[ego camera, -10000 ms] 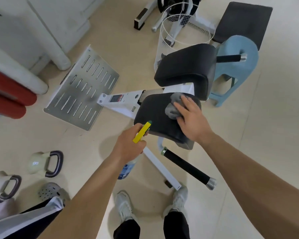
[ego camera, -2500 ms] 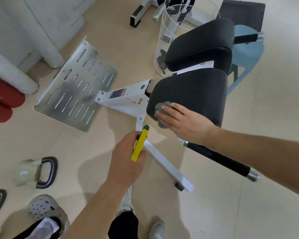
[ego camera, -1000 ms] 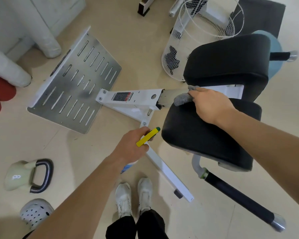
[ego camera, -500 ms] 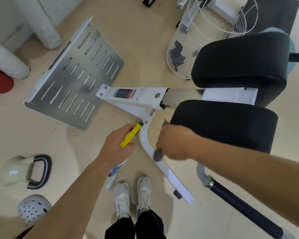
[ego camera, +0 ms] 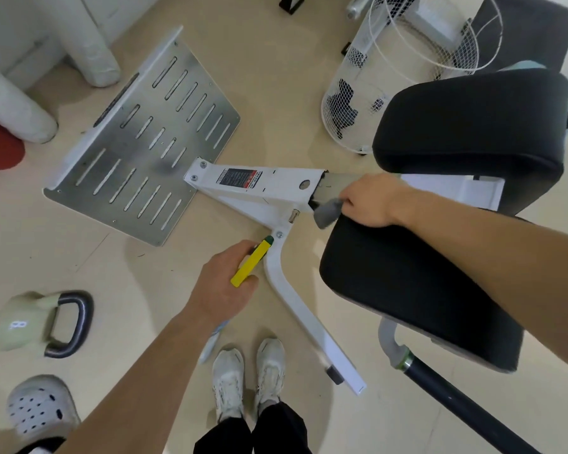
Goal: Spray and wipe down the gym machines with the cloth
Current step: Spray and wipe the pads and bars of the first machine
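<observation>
A gym machine lies below me: a white steel frame [ego camera: 259, 188], two black pads [ego camera: 404, 283] and a slotted metal footplate [ego camera: 145, 149]. My right hand [ego camera: 369, 204] grips a grey cloth [ego camera: 327, 213] at the spot where the white frame meets the grey inner bar, just above the nearer pad. My left hand [ego camera: 223, 286] holds a spray bottle with a yellow trigger head [ego camera: 251, 263] beside the frame's curved leg. The bottle's body hangs below my hand, mostly hidden.
A pale green kettlebell [ego camera: 36, 322] and a white clog [ego camera: 38, 407] lie on the floor at left. A white wire basket [ego camera: 374, 93] stands behind the machine. A black handle bar [ego camera: 456, 407] sticks out at lower right. My shoes [ego camera: 246, 378] stand near the frame's leg.
My right hand with the cloth has moved up from the curved leg to the frame's joint by the inner bar. The left hand with the bottle has stayed about where it was.
</observation>
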Demonstrator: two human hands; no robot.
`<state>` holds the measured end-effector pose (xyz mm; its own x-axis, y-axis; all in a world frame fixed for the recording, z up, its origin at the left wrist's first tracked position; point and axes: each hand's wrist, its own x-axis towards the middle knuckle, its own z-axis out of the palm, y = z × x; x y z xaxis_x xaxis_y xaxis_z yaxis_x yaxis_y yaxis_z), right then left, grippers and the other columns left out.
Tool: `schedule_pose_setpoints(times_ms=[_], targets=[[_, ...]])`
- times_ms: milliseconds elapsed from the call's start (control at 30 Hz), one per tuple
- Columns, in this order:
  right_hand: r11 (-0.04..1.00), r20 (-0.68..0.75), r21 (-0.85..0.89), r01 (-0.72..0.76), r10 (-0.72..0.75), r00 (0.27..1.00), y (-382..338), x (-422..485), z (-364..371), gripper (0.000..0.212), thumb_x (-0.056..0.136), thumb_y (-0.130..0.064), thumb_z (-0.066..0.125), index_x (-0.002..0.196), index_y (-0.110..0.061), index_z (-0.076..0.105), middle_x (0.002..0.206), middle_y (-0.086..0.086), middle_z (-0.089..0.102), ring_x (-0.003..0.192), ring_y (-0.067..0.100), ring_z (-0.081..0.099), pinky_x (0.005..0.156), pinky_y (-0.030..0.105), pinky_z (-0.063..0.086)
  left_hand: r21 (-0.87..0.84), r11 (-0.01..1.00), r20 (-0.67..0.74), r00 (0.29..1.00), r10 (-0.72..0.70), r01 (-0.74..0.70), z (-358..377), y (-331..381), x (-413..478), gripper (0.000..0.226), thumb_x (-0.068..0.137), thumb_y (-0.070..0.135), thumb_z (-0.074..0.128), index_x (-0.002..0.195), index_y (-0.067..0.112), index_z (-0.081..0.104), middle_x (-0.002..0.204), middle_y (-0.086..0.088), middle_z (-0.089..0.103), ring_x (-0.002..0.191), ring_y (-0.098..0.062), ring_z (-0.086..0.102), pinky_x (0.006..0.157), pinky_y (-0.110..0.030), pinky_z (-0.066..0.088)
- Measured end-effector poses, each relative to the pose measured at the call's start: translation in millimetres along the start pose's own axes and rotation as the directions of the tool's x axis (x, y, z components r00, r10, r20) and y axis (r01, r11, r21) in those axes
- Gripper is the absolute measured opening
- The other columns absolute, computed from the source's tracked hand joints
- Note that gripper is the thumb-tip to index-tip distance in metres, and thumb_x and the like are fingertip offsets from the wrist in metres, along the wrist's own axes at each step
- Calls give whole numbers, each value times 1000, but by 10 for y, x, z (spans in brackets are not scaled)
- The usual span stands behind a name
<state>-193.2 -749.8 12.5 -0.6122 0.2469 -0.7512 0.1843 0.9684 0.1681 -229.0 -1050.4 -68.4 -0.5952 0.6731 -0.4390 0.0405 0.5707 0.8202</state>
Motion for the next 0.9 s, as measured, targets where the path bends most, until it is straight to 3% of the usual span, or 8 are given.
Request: schedule_pose_setpoints(times_ms=[167,300,400,533,600,733,800,900], targets=[[988,43,-125,95,-91,995,-314,61,64,38,95,-42,34,100,-25,68,98,-1,65,91,24,60,76,35,49,11,1000,-18,1000,3,-3,42,90,76,34,70,14,52,99,30,60,75,-1,62,64,-33,61,64,-52,55],[936,132,-261,235,-207,969,-731,-81,162,31,94,-41,41,78,-15,48,75,1,48,74,25,53,78,41,54,19,1000,-29,999,19,-18,53,191,110,39,72,11,53,101,34,61,74,5,62,65,-30,63,66,-49,56],[881,212,-261,396,-348,913,-1023,-369,302,25,88,-30,51,67,-17,48,72,1,56,64,21,54,76,37,53,27,999,-30,999,26,-25,61,225,114,38,72,11,53,101,35,60,75,8,62,66,-30,63,67,-49,56],[754,212,-354,553,-511,833,-1051,-660,494,31,91,-30,50,63,-18,47,70,1,55,74,22,50,86,42,48,20,999,-24,999,45,-45,79,267,54,39,73,12,52,102,35,60,76,9,61,67,-29,63,66,-48,56],[726,169,-354,589,-570,804,-895,-761,534,31,94,-32,44,66,-19,50,79,-1,57,86,22,48,94,43,43,17,998,-17,998,64,-64,88,303,17,37,73,13,52,103,34,61,76,11,62,67,-28,63,66,-47,56],[659,218,-297,691,-657,721,-638,-1014,566,31,89,-31,45,59,-23,51,86,-5,59,101,22,48,105,42,37,9,998,-5,998,68,-68,131,373,-66,33,75,16,51,100,35,60,75,15,62,66,-24,64,64,-39,54],[696,226,-214,685,-647,728,-580,-976,576,32,84,-34,47,55,-24,52,82,-6,59,98,20,52,103,41,41,-9,998,4,998,62,-62,160,410,-98,35,76,16,50,100,39,60,74,17,63,66,-20,63,64,-37,53],[792,149,-74,605,-591,792,-555,-706,487,47,84,-50,33,75,-22,70,84,-6,62,91,20,59,93,41,50,-32,998,-6,999,53,-54,190,455,-79,37,75,19,50,104,40,61,82,15,66,66,-21,65,68,-47,57]])
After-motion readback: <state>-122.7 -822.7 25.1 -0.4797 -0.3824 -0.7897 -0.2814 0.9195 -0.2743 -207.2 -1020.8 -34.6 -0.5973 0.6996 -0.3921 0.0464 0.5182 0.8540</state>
